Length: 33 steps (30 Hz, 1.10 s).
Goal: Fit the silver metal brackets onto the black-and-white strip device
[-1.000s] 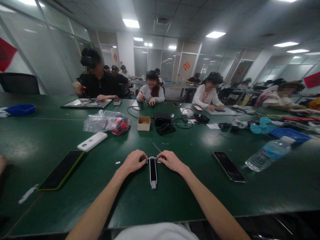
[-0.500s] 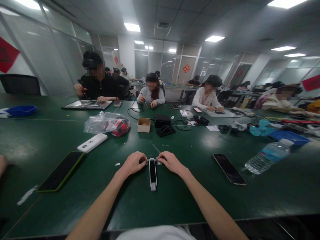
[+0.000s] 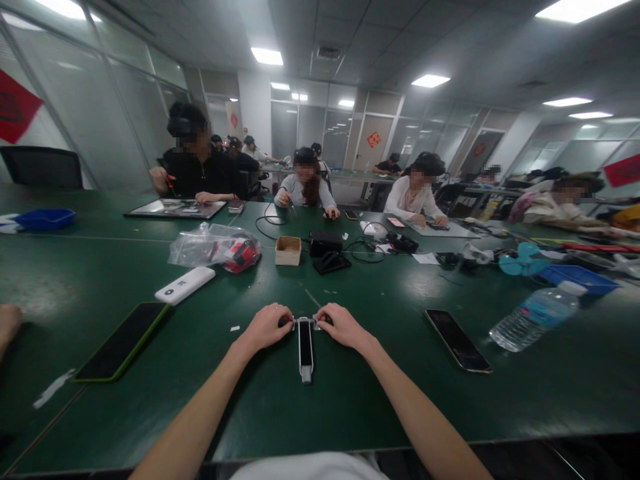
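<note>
The slim, white-framed device with a black rectangular face (image 3: pixel 305 343) lay on the green tabletop (image 3: pixel 250 420), its long axis pointing toward the wearer. At its far end, the left hand (image 3: pixel 270 325) and right hand (image 3: pixel 345 325) flanked it equally near, each grip pinching the silver crossbar (image 3: pixel 298 323).

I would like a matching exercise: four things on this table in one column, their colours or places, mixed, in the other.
1. slim device
2. bottle
3. small box
4. bag

A. beige, open-topped
B. see-through, with something red inside
C. between left hand and right hand
D. clear, blue label

Pairs: 1-C, 2-D, 3-A, 4-B
</note>
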Available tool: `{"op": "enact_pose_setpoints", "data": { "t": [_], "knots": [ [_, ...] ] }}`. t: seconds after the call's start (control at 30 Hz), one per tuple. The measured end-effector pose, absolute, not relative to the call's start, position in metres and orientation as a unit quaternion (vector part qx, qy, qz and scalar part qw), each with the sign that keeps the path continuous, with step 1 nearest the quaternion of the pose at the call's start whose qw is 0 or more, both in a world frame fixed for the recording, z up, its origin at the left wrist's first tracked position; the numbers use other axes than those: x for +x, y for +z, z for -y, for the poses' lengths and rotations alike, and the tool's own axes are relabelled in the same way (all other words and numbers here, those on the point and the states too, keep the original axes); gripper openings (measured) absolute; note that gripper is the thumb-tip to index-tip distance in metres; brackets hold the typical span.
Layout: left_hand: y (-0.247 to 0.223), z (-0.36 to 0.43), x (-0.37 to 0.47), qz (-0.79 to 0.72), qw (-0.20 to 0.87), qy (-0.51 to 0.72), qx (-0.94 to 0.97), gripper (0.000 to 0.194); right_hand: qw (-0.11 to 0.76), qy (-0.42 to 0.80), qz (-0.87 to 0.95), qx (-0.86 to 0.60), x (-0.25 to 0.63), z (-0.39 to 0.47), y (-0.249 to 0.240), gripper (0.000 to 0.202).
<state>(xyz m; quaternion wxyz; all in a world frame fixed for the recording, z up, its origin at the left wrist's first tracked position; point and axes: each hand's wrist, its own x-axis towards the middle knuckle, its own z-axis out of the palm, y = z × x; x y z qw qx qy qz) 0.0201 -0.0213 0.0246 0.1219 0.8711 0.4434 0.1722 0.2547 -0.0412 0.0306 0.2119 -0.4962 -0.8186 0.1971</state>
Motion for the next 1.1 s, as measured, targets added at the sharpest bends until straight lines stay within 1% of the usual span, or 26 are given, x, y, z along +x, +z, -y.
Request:
{"op": "enact_pose_setpoints", "data": {
  "t": [0.5, 0.87, 1.1],
  "knots": [
    [0.027, 0.022, 0.020, -0.448, 0.125, 0.172, 0.868, 0.012, 0.195, 0.214, 0.803, -0.520, 0.250, 0.047, 0.039, 0.009],
    [0.025, 0.021, 0.020, -0.439, 0.122, 0.175, 0.873, 0.011, 0.209, 0.195, 0.809, -0.513, 0.252, 0.043, 0.026, 0.011],
    [0.026, 0.022, 0.020, -0.442, 0.119, 0.175, 0.872, 0.011, 0.194, 0.206, 0.804, -0.522, 0.251, 0.044, 0.032, 0.011]
  ]
}}
